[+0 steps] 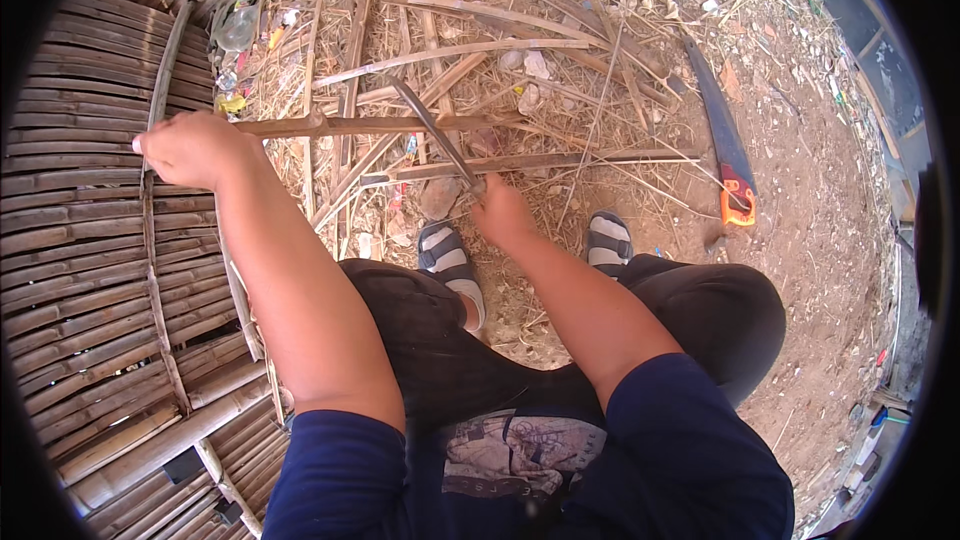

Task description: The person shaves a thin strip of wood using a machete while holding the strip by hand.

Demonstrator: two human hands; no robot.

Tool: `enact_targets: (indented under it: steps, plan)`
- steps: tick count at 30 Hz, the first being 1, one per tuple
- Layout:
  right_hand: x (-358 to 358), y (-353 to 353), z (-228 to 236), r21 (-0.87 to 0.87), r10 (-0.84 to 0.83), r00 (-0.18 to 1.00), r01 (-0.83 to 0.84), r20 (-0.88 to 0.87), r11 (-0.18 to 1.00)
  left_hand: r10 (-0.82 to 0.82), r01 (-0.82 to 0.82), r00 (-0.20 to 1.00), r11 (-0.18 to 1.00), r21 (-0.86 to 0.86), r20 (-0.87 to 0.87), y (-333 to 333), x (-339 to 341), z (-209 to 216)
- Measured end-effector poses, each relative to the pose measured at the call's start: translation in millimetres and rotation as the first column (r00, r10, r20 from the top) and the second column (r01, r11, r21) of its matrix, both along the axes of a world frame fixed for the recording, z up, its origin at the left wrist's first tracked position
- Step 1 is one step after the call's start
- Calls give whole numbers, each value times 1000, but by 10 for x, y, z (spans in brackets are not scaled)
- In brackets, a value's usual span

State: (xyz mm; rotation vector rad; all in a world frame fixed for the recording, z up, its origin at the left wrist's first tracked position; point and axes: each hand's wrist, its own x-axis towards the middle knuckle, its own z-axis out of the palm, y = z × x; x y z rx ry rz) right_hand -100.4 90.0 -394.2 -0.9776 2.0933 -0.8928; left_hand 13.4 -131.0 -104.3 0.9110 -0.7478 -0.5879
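Note:
My left hand [195, 150] is closed round one end of a brown bamboo strip [370, 126], out at the left beside the slatted wall. The strip runs level to the right, above the littered ground. In my right hand [503, 212] is the handle of a long-bladed knife [432, 125]. Its blade slants up and left, crossing the strip near the middle; whether it touches the strip I cannot tell. Below them another split bamboo piece [530, 166] lies across the ground, just beyond my sandalled feet.
A handsaw [718, 120] with an orange handle lies on the dirt at the right. Several bamboo strips [460, 47] are strewn over straw at the far side. A slatted bamboo wall [90, 190] stands close on the left. One stone [438, 198] sits by my left foot.

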Motion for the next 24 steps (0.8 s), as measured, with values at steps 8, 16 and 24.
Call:
enact_targets:
  steps: [8,16,24]
  plan:
    - [-170,73,38,-41,14,997,-11,81,999,-87,88,991,996,3,-97,203,-24,97]
    - [-329,40,-15,-202,31,967,21,251,979,-289,274,954,948,-163,-74,308,-27,209]
    - [29,-182,979,-521,146,967,-15,211,854,13,-13,994,1000,-3,105,555,-247,341]
